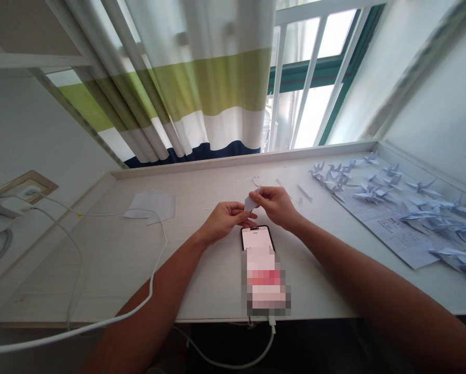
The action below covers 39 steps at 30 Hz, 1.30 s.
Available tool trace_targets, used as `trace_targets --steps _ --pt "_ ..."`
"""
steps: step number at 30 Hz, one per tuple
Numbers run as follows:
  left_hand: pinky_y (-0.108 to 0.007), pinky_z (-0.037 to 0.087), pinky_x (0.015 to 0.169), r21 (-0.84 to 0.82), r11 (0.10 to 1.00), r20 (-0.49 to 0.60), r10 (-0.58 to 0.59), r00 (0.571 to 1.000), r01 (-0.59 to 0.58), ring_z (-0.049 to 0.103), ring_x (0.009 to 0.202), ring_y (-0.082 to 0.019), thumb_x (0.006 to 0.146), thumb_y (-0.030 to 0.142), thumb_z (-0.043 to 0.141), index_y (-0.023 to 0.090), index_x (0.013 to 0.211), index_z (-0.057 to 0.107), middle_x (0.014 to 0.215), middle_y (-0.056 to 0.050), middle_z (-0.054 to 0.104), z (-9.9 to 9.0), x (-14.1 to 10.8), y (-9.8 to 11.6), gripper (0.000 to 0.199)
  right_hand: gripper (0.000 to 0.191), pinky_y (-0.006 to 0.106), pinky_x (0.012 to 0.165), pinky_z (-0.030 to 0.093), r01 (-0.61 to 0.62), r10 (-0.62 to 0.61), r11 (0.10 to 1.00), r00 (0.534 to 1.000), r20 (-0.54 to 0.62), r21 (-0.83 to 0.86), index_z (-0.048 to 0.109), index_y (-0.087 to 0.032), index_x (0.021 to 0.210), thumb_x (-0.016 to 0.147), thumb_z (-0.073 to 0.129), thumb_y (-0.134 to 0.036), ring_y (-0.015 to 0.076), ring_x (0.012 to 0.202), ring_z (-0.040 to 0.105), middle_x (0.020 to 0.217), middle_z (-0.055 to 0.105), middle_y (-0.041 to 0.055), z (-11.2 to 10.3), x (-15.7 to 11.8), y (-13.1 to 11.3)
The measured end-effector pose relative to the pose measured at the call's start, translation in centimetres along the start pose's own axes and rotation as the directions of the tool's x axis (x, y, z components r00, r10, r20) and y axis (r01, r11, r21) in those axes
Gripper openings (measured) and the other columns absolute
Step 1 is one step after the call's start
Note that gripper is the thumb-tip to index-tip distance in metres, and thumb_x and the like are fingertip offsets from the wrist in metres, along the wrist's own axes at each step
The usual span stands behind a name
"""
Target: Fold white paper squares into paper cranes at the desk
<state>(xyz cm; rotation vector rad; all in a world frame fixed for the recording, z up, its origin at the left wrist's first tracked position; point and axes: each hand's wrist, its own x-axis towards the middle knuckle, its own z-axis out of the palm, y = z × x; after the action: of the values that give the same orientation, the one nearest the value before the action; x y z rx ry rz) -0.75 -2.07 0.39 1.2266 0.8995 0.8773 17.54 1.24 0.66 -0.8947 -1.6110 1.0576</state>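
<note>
A small piece of folded white paper [250, 202] is pinched between my two hands, above the middle of the white desk. My left hand [230, 220] grips its lower left side, with some fingers stretched out beneath. My right hand [274, 203] holds its upper right corner between thumb and fingers. Just below the hands lies a smartphone [256, 238] with a lit screen, partly blurred out. Narrow paper strips [305, 192] are scattered behind and to the right of my right hand. The exact folds in the paper are too small to make out.
Many folded paper cranes [373, 193] crowd the right side, some on a printed sheet [396, 234]. White paper squares [151, 205] lie at left. A white cable [155, 270] crosses over my left forearm; another charging cable [272, 326] hangs off the desk's front edge [202, 318].
</note>
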Motion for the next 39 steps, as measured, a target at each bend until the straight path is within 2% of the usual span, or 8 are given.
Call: trace_targets --steps 7,11,17,22,27,32,35,39 --pt "-0.04 0.062 0.077 0.058 0.997 -0.076 0.064 0.995 -0.06 0.077 0.081 -0.026 0.08 0.047 0.078 0.01 0.1 0.069 0.098 -0.017 0.078 -0.2 0.5 -0.7 0.043 0.045 0.028 0.054 0.044 -0.058 0.057 0.997 0.998 -0.03 -0.056 0.07 -0.017 0.074 0.084 0.068 -0.06 0.0133 0.056 0.055 0.061 0.063 0.002 -0.6 0.1 0.1" --pt "-0.039 0.061 0.078 0.23 0.959 -0.172 0.208 0.963 -0.166 0.077 0.081 -0.025 0.087 0.045 0.071 0.012 0.104 0.072 0.099 -0.014 0.078 -0.5 0.9 -1.4 0.037 0.047 0.026 0.043 0.042 -0.181 0.181 0.983 0.983 0.024 0.02 0.07 -0.017 0.103 0.086 0.066 -0.061 0.0113 0.043 0.051 0.056 0.062 -0.0014 -0.5 0.1 -0.2" --pt "-0.039 0.058 0.093 0.49 0.821 -0.195 0.431 0.881 -0.293 0.074 0.1 -0.024 0.089 0.035 0.068 0.019 0.118 0.073 0.112 -0.01 0.077 -0.3 0.5 -1.3 0.033 0.032 0.035 0.069 0.059 -0.091 0.095 0.983 0.995 -0.017 0.16 0.066 -0.018 0.099 0.082 0.076 -0.043 0.0175 0.068 0.07 0.079 0.07 0.003 -0.1 0.0 -0.4" --pt "-0.035 0.058 0.083 0.329 0.901 -0.27 0.377 0.886 -0.283 0.073 0.094 -0.022 0.085 0.036 0.073 0.016 0.116 0.069 0.104 -0.01 0.077 -0.4 0.8 -1.0 0.037 0.04 0.038 0.074 0.059 -0.048 0.046 0.988 0.999 0.013 0.145 0.061 -0.019 0.117 0.08 0.073 -0.028 0.0182 0.073 0.069 0.082 0.069 0.0015 -0.3 -0.1 0.0" --pt "-0.032 0.056 0.073 0.17 0.947 -0.19 0.302 0.934 -0.272 0.072 0.078 -0.019 0.079 0.037 0.08 0.013 0.098 0.071 0.087 -0.009 0.077 -0.3 0.8 -0.7 0.032 0.046 0.038 0.074 0.059 -0.011 0.002 0.987 0.999 0.053 0.163 0.054 -0.021 0.124 0.082 0.073 -0.032 0.0172 0.073 0.067 0.085 0.069 0.0013 -0.1 -0.1 0.1" --pt "-0.038 0.058 0.081 0.008 0.984 -0.231 0.173 0.958 -0.176 0.076 0.083 -0.024 0.075 0.039 0.084 0.012 0.092 0.07 0.091 -0.011 0.078 0.1 0.5 -0.2 0.035 0.02 0.036 0.071 0.057 0.196 -0.22 0.94 0.974 -0.06 -0.279 0.064 -0.022 0.102 0.087 0.07 -0.033 0.0194 0.081 0.065 0.096 0.066 0.0058 -0.3 -0.3 -0.2" --pt "-0.042 0.058 0.087 -0.098 0.982 -0.244 0.132 0.961 -0.159 0.077 0.083 -0.024 0.072 0.037 0.087 0.013 0.103 0.069 0.091 -0.01 0.079 0.3 0.4 0.1 0.044 0.016 0.038 0.074 0.056 0.341 -0.339 0.816 0.936 0.092 -0.466 0.069 -0.024 0.105 0.096 0.06 -0.032 0.021 0.085 0.064 0.099 0.065 0.0076 -0.3 -0.4 -0.2" --pt "-0.042 0.057 0.091 -0.168 0.975 -0.269 0.098 0.958 -0.147 0.076 0.085 -0.022 0.071 0.037 0.088 0.013 0.108 0.068 0.088 -0.008 0.079 0.0 0.5 0.2 0.048 0.028 0.041 0.082 0.056 0.429 -0.36 0.719 0.903 0.235 -0.546 0.066 -0.026 0.125 0.099 0.055 -0.029 0.0246 0.098 0.063 0.108 0.065 0.0098 -0.1 -0.5 0.2"
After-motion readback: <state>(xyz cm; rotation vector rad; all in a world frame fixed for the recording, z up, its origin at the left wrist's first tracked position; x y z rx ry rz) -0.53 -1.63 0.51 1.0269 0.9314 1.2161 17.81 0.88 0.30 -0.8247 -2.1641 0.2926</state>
